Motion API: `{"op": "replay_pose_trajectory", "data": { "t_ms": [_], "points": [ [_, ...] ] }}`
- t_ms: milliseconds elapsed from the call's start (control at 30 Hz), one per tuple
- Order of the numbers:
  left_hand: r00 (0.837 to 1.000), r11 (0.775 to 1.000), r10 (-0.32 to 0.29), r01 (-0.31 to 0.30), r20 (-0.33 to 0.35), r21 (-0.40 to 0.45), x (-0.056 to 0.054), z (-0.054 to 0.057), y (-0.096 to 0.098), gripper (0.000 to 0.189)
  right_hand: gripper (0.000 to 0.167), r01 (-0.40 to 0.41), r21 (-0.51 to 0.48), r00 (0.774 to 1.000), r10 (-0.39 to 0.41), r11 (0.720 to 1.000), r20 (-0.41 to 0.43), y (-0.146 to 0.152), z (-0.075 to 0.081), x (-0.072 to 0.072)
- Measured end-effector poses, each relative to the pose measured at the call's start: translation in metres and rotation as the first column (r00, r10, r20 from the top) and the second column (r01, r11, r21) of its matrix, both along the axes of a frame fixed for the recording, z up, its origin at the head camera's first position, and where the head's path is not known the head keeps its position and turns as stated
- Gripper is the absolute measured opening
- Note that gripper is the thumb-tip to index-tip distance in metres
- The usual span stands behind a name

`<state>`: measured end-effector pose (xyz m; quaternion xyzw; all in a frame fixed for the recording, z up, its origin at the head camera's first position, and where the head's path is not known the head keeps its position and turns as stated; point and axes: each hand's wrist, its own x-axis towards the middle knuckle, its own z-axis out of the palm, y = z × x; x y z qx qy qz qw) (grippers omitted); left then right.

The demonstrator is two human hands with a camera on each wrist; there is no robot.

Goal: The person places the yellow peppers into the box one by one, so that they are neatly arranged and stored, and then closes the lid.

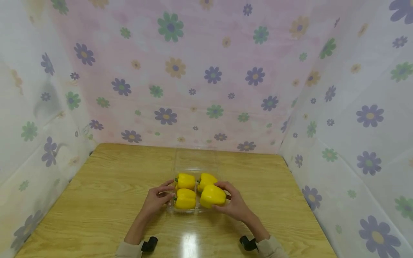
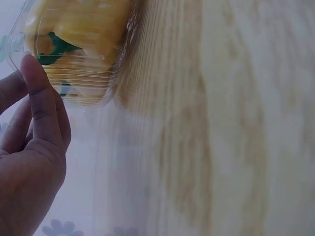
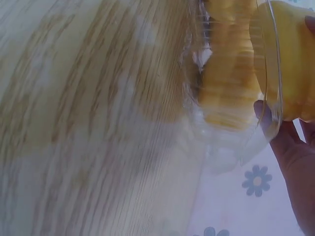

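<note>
A clear plastic clamshell box [image 1: 197, 210] sits on the table with several yellow bell peppers [image 1: 185, 199] in it, green stems turned to the left. At the box's left side, my left hand [image 1: 155, 201] pinches the rim; the left wrist view has the thumb [image 2: 38, 78] on the rim by a green stem. My right hand [image 1: 237, 206] grips another yellow bell pepper [image 1: 213, 196] from its right end, over the box's front right part. In the right wrist view this pepper [image 3: 293, 59] stands above the rim, with peppers lower down behind the clear wall.
The box's clear lid [image 1: 196, 159] lies folded back behind it. Light wood table [image 1: 113, 179] extends around the box. Flower-print cloth [image 1: 193, 71] walls rise at the back and both sides. A dark mount [image 1: 150, 244] shows at each wrist.
</note>
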<state>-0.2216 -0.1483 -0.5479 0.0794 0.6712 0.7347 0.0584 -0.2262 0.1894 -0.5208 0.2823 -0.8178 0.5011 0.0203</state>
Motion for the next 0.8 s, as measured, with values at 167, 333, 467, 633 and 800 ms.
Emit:
{"op": "replay_pose_trajectory", "data": {
  "t_ms": [167, 333, 467, 633, 800],
  "points": [
    [1.0, 1.0, -0.016, 0.016, 0.003, 0.0, 0.002, -0.003, 0.001, 0.035, 0.068, 0.011, 0.008, 1.0, -0.011, 1.0, -0.008, -0.004, 0.004, 0.003],
    [1.0, 1.0, -0.014, 0.014, 0.001, -0.004, 0.002, -0.002, 0.002, 0.035, 0.068, -0.003, 0.037, 1.0, 0.002, 0.999, 0.018, -0.005, 0.009, 0.003],
    [1.0, 1.0, -0.018, 0.018, 0.002, 0.004, 0.001, 0.0, 0.002, 0.035, 0.067, -0.03, 0.065, 0.997, 0.025, 0.997, 0.07, -0.005, 0.013, 0.002],
    [1.0, 1.0, -0.011, 0.011, 0.018, 0.009, 0.0, 0.0, 0.002, 0.036, 0.066, -0.065, 0.08, 0.987, 0.052, 0.995, 0.151, -0.006, 0.017, 0.001],
    [1.0, 1.0, -0.012, 0.012, 0.014, 0.0, 0.0, -0.002, 0.001, 0.035, 0.067, -0.074, 0.081, 0.984, 0.06, 0.994, 0.166, -0.007, 0.019, 0.001]
  ]
}}
